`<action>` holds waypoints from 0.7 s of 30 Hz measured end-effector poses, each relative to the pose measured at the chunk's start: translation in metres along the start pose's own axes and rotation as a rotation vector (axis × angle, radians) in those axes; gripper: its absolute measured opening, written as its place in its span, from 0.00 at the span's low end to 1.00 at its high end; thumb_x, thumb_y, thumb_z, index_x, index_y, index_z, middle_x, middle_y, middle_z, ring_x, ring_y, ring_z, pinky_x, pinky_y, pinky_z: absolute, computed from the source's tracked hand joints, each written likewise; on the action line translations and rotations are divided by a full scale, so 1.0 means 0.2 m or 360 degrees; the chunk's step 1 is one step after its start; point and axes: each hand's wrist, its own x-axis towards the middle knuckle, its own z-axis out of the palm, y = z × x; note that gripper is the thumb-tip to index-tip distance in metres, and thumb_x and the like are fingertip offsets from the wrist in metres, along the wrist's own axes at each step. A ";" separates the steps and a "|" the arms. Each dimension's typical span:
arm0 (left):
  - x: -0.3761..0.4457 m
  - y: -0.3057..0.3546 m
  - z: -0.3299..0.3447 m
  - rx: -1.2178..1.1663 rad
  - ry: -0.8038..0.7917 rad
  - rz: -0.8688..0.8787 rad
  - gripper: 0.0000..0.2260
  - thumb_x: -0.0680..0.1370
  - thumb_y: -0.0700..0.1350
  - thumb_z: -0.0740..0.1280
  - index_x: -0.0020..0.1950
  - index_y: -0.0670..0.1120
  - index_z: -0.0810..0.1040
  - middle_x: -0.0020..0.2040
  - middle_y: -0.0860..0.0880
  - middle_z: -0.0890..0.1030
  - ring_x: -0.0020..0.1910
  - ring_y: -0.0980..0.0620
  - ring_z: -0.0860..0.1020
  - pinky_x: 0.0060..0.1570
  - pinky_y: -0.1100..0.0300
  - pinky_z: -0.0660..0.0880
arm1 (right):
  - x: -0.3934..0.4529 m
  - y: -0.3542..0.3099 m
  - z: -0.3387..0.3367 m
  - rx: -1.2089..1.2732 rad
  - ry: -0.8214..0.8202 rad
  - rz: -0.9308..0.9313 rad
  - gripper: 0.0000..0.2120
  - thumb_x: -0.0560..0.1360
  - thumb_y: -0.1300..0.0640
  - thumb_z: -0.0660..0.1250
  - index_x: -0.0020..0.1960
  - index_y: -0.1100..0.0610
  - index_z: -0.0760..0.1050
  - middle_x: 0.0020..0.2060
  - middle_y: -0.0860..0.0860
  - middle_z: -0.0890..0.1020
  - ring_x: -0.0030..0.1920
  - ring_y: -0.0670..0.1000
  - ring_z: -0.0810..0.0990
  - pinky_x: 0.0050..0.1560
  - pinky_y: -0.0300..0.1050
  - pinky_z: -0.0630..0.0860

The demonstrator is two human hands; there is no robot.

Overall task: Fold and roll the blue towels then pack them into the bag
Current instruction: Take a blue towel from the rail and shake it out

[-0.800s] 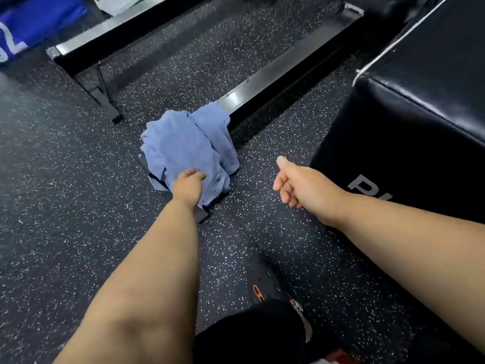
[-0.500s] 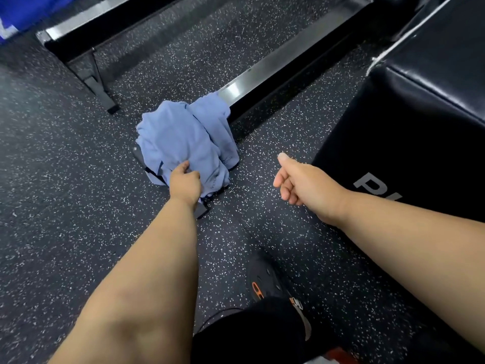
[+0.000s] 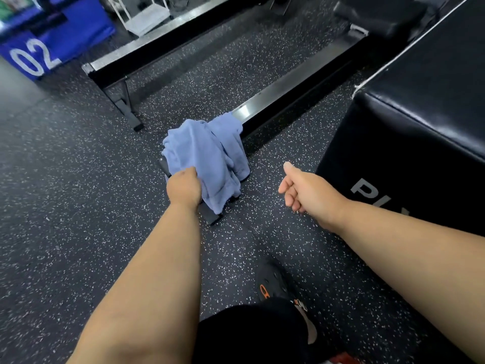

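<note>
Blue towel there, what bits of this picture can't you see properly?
- Head view: the left hand grips the blue towel; its fingertips are buried in the cloth.
- One towel or several: the crumpled folds hide that.
- Black box lettering: the right arm covers part.
- The bag: not in view.

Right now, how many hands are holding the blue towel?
1. The left hand grips the blue towel draped over the end of the metal bench. The right hand hangs beside it, holding nothing.
</note>
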 end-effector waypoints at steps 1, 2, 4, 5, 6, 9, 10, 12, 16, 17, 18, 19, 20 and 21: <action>-0.03 0.01 -0.01 -0.0058 -0.0016 -0.0040 0.09 0.78 0.43 0.65 0.38 0.49 0.72 0.38 0.50 0.74 0.46 0.46 0.73 0.53 0.50 0.78 | -0.03 -0.02 0.00 -0.0005 0.0002 -0.0017 0.31 0.84 0.32 0.51 0.49 0.57 0.79 0.33 0.49 0.80 0.36 0.50 0.76 0.49 0.52 0.72; -0.03 0.00 -0.01 -0.0177 -0.0006 -0.0105 0.09 0.78 0.46 0.65 0.38 0.51 0.72 0.38 0.52 0.75 0.46 0.46 0.75 0.51 0.53 0.78 | -0.05 -0.03 -0.01 -0.0005 0.0001 -0.0029 0.32 0.84 0.33 0.51 0.50 0.58 0.79 0.33 0.50 0.80 0.36 0.50 0.76 0.49 0.51 0.72; -0.07 -0.01 0.00 -0.0346 -0.0100 -0.0205 0.07 0.79 0.48 0.65 0.40 0.51 0.74 0.39 0.52 0.75 0.43 0.46 0.76 0.43 0.58 0.76 | -0.08 -0.04 -0.02 -0.0001 -0.0005 -0.0042 0.33 0.84 0.33 0.51 0.52 0.61 0.79 0.34 0.50 0.80 0.36 0.50 0.76 0.49 0.51 0.73; -0.08 -0.02 0.01 -0.0388 -0.0153 -0.0240 0.07 0.79 0.47 0.66 0.41 0.51 0.74 0.40 0.52 0.76 0.39 0.47 0.76 0.41 0.58 0.74 | -0.09 -0.04 -0.02 0.0003 -0.0005 -0.0045 0.33 0.84 0.33 0.51 0.52 0.61 0.79 0.34 0.50 0.80 0.36 0.50 0.76 0.49 0.51 0.73; -0.08 -0.04 0.01 -0.0396 -0.0191 -0.0248 0.07 0.80 0.47 0.66 0.42 0.51 0.74 0.40 0.51 0.75 0.38 0.49 0.75 0.39 0.58 0.74 | -0.09 -0.03 -0.02 0.0010 -0.0002 -0.0046 0.32 0.84 0.33 0.52 0.51 0.59 0.80 0.34 0.50 0.80 0.36 0.50 0.76 0.48 0.50 0.73; -0.03 -0.07 0.04 -0.0393 -0.0254 -0.0226 0.07 0.80 0.47 0.66 0.43 0.52 0.74 0.41 0.52 0.76 0.42 0.47 0.76 0.45 0.54 0.77 | -0.07 -0.01 -0.02 0.0024 0.0000 -0.0030 0.29 0.84 0.33 0.52 0.48 0.55 0.80 0.34 0.50 0.80 0.36 0.50 0.76 0.48 0.50 0.72; 0.00 -0.08 0.05 -0.0390 -0.0266 -0.0216 0.05 0.80 0.48 0.66 0.43 0.52 0.75 0.42 0.51 0.77 0.45 0.46 0.77 0.52 0.51 0.79 | -0.05 0.00 -0.01 0.0024 0.0001 -0.0022 0.29 0.84 0.33 0.52 0.48 0.55 0.79 0.34 0.50 0.80 0.36 0.50 0.76 0.48 0.50 0.72; 0.06 -0.09 0.06 -0.0367 -0.0269 -0.0174 0.03 0.76 0.50 0.66 0.45 0.53 0.77 0.46 0.50 0.80 0.51 0.47 0.79 0.62 0.45 0.78 | -0.02 0.01 0.00 0.0026 -0.0002 -0.0007 0.29 0.84 0.33 0.52 0.48 0.54 0.79 0.34 0.50 0.80 0.37 0.50 0.76 0.49 0.50 0.72; 0.27 -0.19 0.11 -0.0322 -0.0311 -0.0127 0.11 0.68 0.53 0.69 0.44 0.48 0.77 0.47 0.42 0.78 0.47 0.43 0.77 0.50 0.44 0.76 | 0.05 0.03 0.02 0.0015 -0.0022 0.0017 0.30 0.83 0.32 0.52 0.48 0.54 0.80 0.34 0.50 0.80 0.37 0.50 0.76 0.49 0.51 0.73; 0.31 -0.22 0.12 -0.0314 -0.0317 -0.0106 0.14 0.65 0.55 0.68 0.43 0.46 0.76 0.45 0.40 0.75 0.44 0.41 0.74 0.44 0.44 0.71 | 0.07 0.04 0.02 0.0001 -0.0028 0.0020 0.30 0.83 0.31 0.52 0.48 0.54 0.80 0.34 0.49 0.81 0.37 0.50 0.76 0.49 0.51 0.73; 0.31 -0.22 0.13 -0.0323 -0.0317 -0.0081 0.15 0.63 0.55 0.67 0.42 0.46 0.75 0.43 0.40 0.72 0.42 0.41 0.72 0.42 0.44 0.67 | 0.09 0.04 0.02 -0.0015 -0.0032 0.0021 0.30 0.83 0.31 0.51 0.48 0.54 0.80 0.34 0.49 0.81 0.37 0.49 0.76 0.49 0.51 0.72; 0.36 -0.26 0.14 -0.0317 -0.0323 -0.0059 0.14 0.63 0.55 0.67 0.41 0.47 0.75 0.42 0.42 0.72 0.42 0.43 0.71 0.42 0.44 0.66 | 0.10 0.04 0.02 -0.0028 -0.0036 0.0021 0.30 0.83 0.32 0.51 0.49 0.54 0.80 0.34 0.49 0.81 0.37 0.49 0.77 0.49 0.51 0.72; 0.38 -0.27 0.15 -0.0305 -0.0313 -0.0045 0.10 0.65 0.53 0.68 0.39 0.48 0.74 0.42 0.44 0.72 0.42 0.45 0.71 0.44 0.45 0.67 | 0.11 0.05 0.03 -0.0036 -0.0040 0.0020 0.30 0.84 0.32 0.51 0.49 0.54 0.80 0.34 0.49 0.81 0.37 0.49 0.76 0.49 0.50 0.72; 0.34 -0.25 0.14 -0.0298 -0.0291 -0.0053 0.05 0.68 0.50 0.67 0.37 0.50 0.73 0.42 0.46 0.73 0.43 0.48 0.70 0.46 0.47 0.68 | 0.12 0.05 0.03 -0.0039 -0.0045 0.0021 0.30 0.84 0.32 0.51 0.49 0.54 0.79 0.34 0.49 0.80 0.37 0.49 0.76 0.49 0.50 0.72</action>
